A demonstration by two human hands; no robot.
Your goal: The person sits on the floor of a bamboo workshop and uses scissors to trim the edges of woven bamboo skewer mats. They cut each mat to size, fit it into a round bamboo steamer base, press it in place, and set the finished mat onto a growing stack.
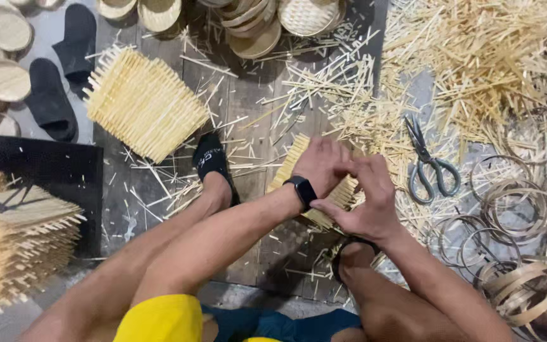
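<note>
Nearest us, our knees and yellow shorts (pixel 159 320) fill the bottom edge, with our forearms reaching out over the floor. Our left hand (pixel 321 166), a black watch (pixel 301 190) on its wrist, and our right hand (pixel 363 202) meet over a woven slat mat (pixel 299 166). Both hands curl onto the mat, the left fingers pressed down on its top, the right fingers bent around its near edge; we cannot tell how tightly they grip. The mat lies flat on the floor between our feet, the left one in a black sock (pixel 210 159), the right foot (pixel 352 254) just under our right wrist. It is pale yellow, made of thin parallel sticks with loose ends poking out along its sides.

Room to move is tight: loose sticks (pixel 324 95) litter the dark wooden boards (pixel 248 95) on every side. Just right of the hands lie grey scissors (pixel 430 166), and beyond them thin hoops (pixel 508 209) crowd the right edge. At the left, a stack of mats (pixel 20 240) sits by a black board (pixel 39 164).

Farther off, a bigger mat (pixel 144 104) lies up left, two black slippers (pixel 61 73) beside it on the grey floor. Round baskets (pixel 254 25) line the top edge, and a heap of sticks (pixel 489 57) fills the top right corner.
</note>
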